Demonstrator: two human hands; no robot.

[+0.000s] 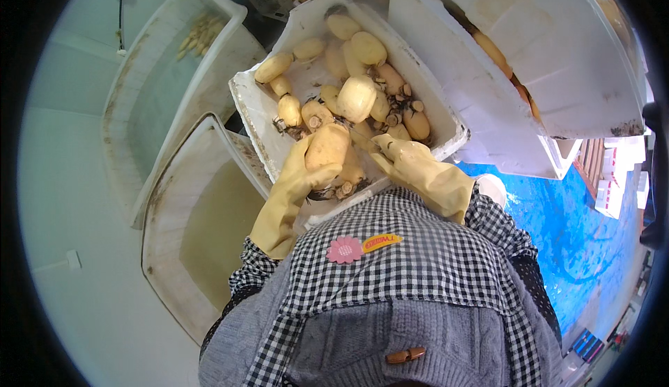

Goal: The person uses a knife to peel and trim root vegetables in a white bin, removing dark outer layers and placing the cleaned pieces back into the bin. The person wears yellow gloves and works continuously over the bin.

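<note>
My left hand [298,183], in a yellow rubber glove, grips a thick lotus root segment [328,146] above the near side of a white foam box [250,99]. Its thumb and fingers wrap around the lower part of the root. My right hand [413,165], gloved the same way, is closed around a thin metal tool [364,135], which looks like a narrow knife. The tool points towards the far end of the held root; its handle is hidden in the glove. More lotus roots [357,98] lie in the box, several with dark, stringy joints and cut ends [393,118].
To the left stand two white tubs, one with murky water [225,235], the other [157,99] with pale roots [201,36] in clearer water. Large white containers [543,58] border the box on the right. Blue sheeting [559,230] covers the floor there, near white cartons [609,196].
</note>
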